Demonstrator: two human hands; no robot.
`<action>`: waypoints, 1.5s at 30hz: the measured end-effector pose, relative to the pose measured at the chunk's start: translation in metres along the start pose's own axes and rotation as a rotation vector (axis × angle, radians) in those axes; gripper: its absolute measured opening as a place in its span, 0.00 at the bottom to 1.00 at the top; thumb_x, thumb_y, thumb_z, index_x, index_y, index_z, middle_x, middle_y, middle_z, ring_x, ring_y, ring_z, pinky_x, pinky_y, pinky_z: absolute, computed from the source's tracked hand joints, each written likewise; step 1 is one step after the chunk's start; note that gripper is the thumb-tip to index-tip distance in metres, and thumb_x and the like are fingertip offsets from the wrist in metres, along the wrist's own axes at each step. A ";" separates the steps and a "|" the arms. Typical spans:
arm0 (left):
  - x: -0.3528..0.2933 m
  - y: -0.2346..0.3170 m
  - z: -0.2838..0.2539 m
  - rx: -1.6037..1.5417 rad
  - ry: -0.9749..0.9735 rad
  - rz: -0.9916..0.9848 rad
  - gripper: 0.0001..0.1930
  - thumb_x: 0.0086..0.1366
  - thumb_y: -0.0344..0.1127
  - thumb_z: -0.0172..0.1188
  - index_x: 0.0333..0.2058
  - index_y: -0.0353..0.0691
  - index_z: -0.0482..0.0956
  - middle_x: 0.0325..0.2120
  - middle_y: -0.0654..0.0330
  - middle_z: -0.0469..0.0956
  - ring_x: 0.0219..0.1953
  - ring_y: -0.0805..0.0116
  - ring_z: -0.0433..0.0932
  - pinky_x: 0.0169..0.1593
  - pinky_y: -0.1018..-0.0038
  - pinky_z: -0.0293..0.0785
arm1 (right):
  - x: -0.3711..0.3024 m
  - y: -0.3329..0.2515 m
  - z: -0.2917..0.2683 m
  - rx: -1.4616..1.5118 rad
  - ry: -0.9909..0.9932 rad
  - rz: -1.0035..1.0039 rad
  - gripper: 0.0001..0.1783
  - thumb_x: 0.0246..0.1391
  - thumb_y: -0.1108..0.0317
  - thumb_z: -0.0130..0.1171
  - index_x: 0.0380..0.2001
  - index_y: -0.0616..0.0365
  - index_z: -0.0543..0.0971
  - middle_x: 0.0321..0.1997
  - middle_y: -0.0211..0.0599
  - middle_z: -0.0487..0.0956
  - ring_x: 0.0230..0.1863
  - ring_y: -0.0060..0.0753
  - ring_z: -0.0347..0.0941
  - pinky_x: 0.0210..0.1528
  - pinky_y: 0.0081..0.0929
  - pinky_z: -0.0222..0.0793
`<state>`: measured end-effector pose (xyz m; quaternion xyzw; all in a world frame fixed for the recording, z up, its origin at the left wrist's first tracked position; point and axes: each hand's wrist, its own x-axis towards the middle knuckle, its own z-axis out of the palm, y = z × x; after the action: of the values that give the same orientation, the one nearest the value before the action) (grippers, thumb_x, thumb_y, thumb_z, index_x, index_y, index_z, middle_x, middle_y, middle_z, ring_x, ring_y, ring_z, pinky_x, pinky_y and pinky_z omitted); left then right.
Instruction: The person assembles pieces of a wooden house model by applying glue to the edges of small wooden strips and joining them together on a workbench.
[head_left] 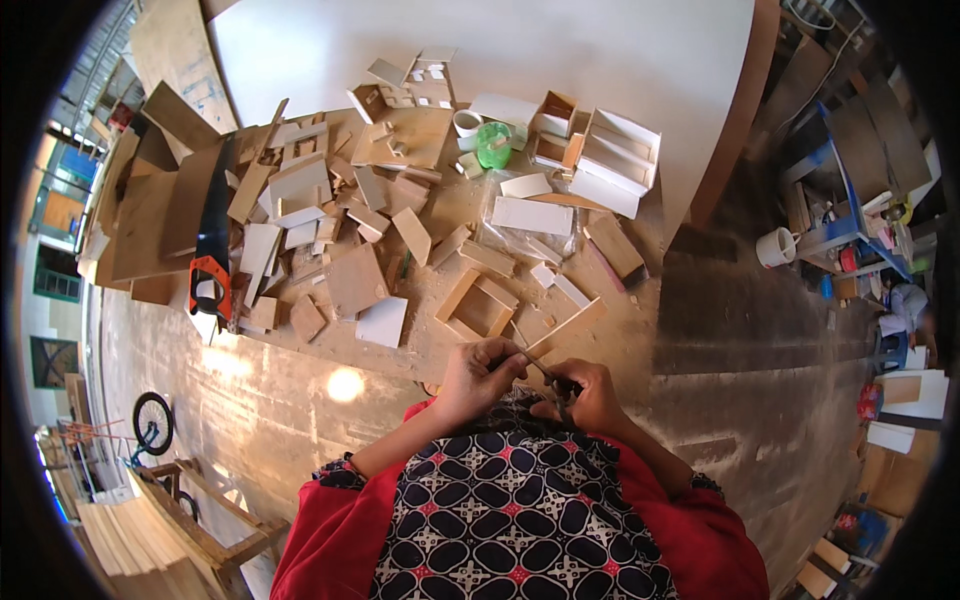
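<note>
Close to my body, at the near edge of the workbench (625, 330), both hands work together. My left hand (484, 378) pinches a thin pale strip (516, 331) between thumb and fingers. Fingers of my right hand (592, 396) wrap round a slim dark-handled tool (563, 388) that looks like scissors. Its metal part points toward the left fingertips; whether it touches the strip I cannot tell. Just beyond the hands lie an open wooden frame box (463, 290) and a narrow wooden strip with a pale edge (568, 324).
Wood offcuts (357, 280) crowd the bench's left and middle. A handsaw with an orange handle (209, 287) lies at the left edge. Small white drawer boxes (618, 150), a green plastic container (493, 146) and a white cup (466, 124) stand behind. Another person (905, 305) sits far right.
</note>
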<state>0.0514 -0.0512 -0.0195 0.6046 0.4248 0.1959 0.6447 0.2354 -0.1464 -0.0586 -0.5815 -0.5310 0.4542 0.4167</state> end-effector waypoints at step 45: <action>0.053 -0.051 0.034 -0.016 -0.238 -0.338 0.11 0.63 0.36 0.55 0.30 0.34 0.80 0.17 0.66 0.73 0.18 0.79 0.69 0.21 0.80 0.64 | -0.010 0.038 -0.019 -0.229 -0.036 0.284 0.28 0.35 0.48 0.75 0.28 0.63 0.80 0.22 0.43 0.79 0.23 0.37 0.74 0.30 0.33 0.69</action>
<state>0.0949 -0.0413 -0.0873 0.5387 0.4393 0.0154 0.7188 0.2629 -0.1596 -0.0900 -0.6861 -0.4992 0.4554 0.2697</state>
